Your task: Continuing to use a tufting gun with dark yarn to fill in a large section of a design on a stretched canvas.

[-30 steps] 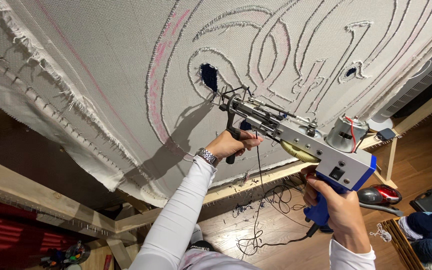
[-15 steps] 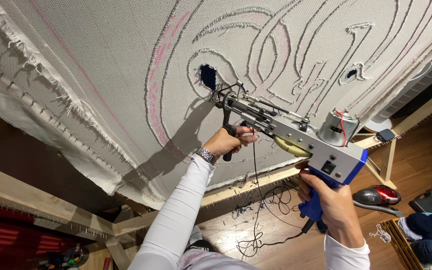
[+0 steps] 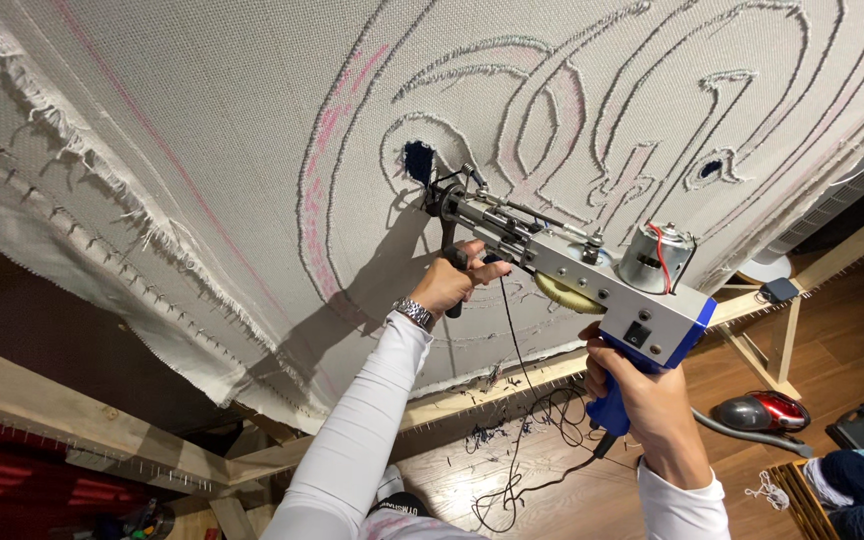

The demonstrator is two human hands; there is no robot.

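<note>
Tool: a grey metal tufting gun with a blue handle and a small silver motor on top (image 3: pixel 592 270), held up at a slant with its nose pointing up-left at the cloth.
Left hand (image 3: pixel 447 285): fingers wrapped tight round the black front handle under the gun's barrel, so that grip is fully closed on the tool. There's a silver wristwatch (image 3: pixel 413 312) at the cuff of a white long sleeve.
Right hand (image 3: pixel 652 400): fist closed round the blue rear handle, just under the grey box of the body. Can't really see the trigger finger from here.
Needle end: the gun's tip sits right against the cloth, just beside and below a small dark blue tufted patch (image 3: pixel 418 160).
Cloth: a big off-white woven backing cloth with grey looping outlines and faint pink marks (image 3: pixel 202 120), stretched on a pale wooden frame (image 3: pixel 52 410) with rows of tacks along the edge. Frayed hem hangs along the left side.
Second patch: another little dark blue spot (image 3: pixel 710 168) further right inside the drawn lines, well apart from the gun tip.
Cord: a thin black cable (image 3: pixel 522 440) hangs from the gun down to the wooden floor, which has dark yarn scraps on it.
Floor stuff: a red and silver vacuum cleaner (image 3: pixel 760 412) lower right, and dark blue yarn balls (image 3: pixel 857 485) in the corner.
</note>
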